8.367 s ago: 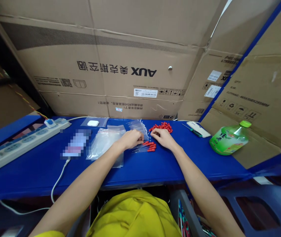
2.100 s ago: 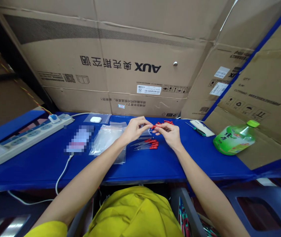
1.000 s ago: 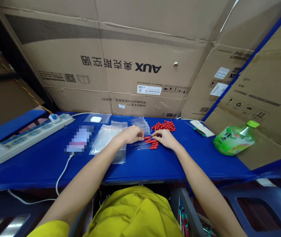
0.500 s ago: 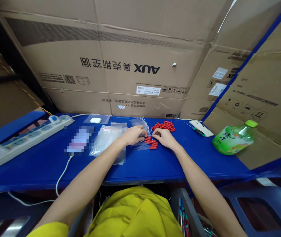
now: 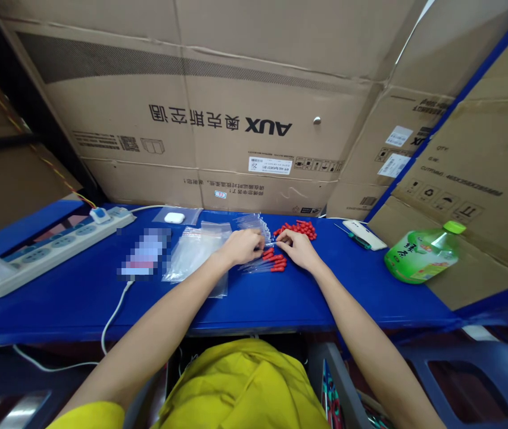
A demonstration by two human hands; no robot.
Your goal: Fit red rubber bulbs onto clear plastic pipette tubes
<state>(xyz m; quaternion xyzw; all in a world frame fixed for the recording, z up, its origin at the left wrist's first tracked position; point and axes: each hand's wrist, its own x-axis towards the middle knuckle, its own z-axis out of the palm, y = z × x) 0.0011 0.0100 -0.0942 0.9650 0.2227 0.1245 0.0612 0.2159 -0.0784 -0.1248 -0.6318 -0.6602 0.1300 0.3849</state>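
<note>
My left hand rests on the blue table with its fingers pinched on a thin clear tube. The fingertips of my right hand are pinched together at the tube's right end; what they hold is hidden. Just in front of both hands lie several tubes fitted with red caps. Behind my right hand sits a pile of loose red caps, and a heap of bare clear tubes lies behind my left hand.
Clear plastic bags lie left of my hands, beside a blurred phone with a white cable. A power strip and a white earbud case are at the left. A screwdriver, a white device and a green bottle are at the right. Cardboard boxes wall the back.
Two seconds ago both hands were raised and working a tube together. They came down to the table by the capped tubes, and now meet at a fresh clear tube.
</note>
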